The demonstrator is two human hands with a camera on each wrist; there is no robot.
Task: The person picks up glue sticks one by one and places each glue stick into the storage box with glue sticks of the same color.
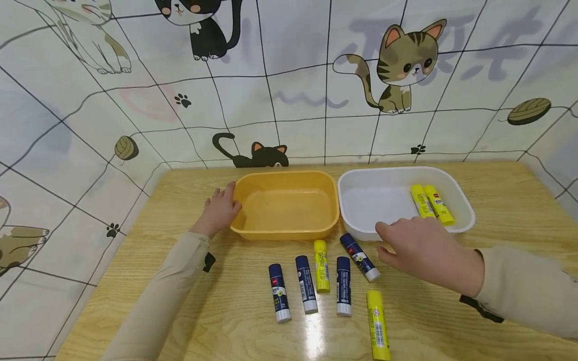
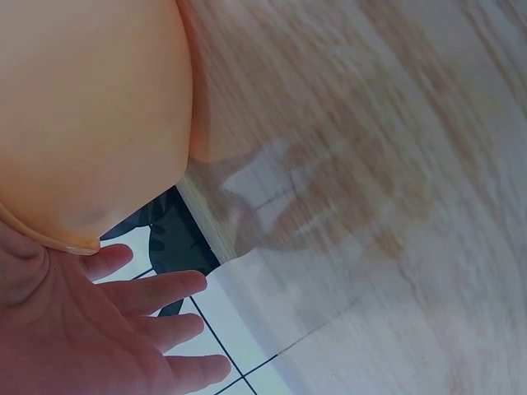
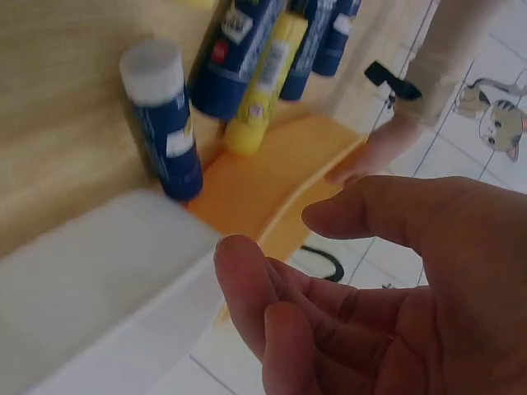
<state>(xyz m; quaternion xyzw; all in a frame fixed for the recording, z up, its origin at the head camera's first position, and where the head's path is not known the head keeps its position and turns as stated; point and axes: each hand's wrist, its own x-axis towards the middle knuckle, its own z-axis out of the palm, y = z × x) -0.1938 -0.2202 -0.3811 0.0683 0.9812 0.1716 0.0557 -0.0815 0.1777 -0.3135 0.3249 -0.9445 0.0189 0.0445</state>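
My left hand point(image 1: 219, 210) rests at the left rim of the yellow-orange plastic bin point(image 1: 284, 234); in the left wrist view its fingers point(image 2: 160, 292) are spread and fairly straight beside the wall. Over the front edge of the white bin point(image 1: 375, 173) hovers my right hand point(image 1: 429, 253), holding nothing, its fingers loosely bent and apart from the thumb. Two yellow glue sticks point(image 1: 439, 204) lie inside the white bin at its right end. Closest to the right hand on the table is a slanted blue glue stick point(image 1: 359, 256), near the white bin's front.
Several more glue sticks lie on the wooden table point(image 1: 226, 311) before the bins: blue ones point(image 1: 280, 293), a yellow one point(image 1: 321, 265) among them, and another yellow one point(image 1: 378, 326) nearer the front edge. A cat-patterned wall covering point(image 1: 298, 100) stands behind the bins.
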